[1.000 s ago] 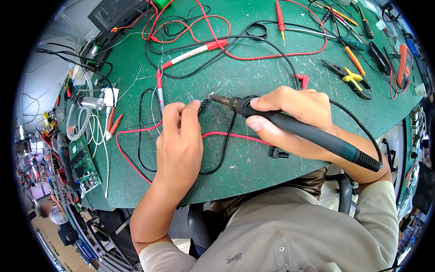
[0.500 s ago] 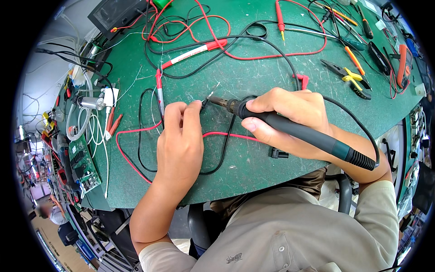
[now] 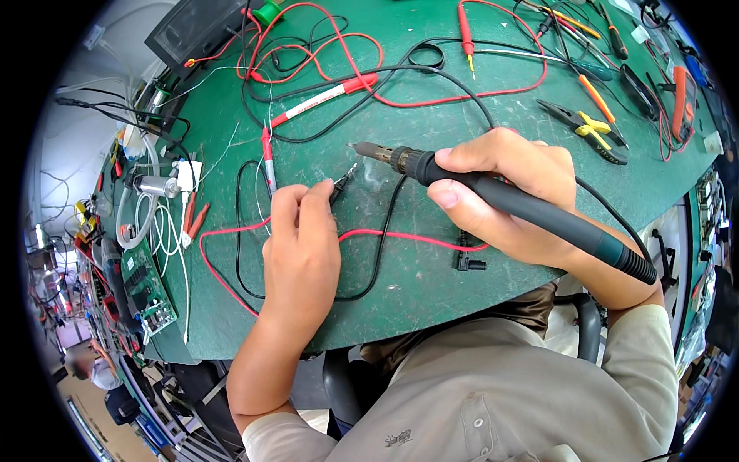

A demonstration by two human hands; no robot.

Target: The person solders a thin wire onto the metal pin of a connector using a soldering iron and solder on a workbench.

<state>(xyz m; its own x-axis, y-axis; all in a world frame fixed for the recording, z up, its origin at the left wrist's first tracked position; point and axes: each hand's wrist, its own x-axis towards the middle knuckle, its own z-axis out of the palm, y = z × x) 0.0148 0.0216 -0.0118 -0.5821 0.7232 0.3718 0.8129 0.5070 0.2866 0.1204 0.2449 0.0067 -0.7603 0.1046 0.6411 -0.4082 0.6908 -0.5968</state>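
Your right hand (image 3: 535,165) is wrapped around the soldering iron (image 3: 531,209), whose tip (image 3: 352,145) stands near but apart from the metal end (image 3: 353,169) of the slim black connector (image 3: 340,186), which your left hand (image 3: 302,254) appears to pinch between fingertips partly hidden from view, above the green bench (image 3: 431,296).

Left hand (image 3: 302,250) hides back of small black piece (image 3: 343,183), tip (image 3: 353,169) too tiny to make out. Black box (image 3: 192,35) chopped up top. Far-left person (image 3: 105,375) kinda blurry.
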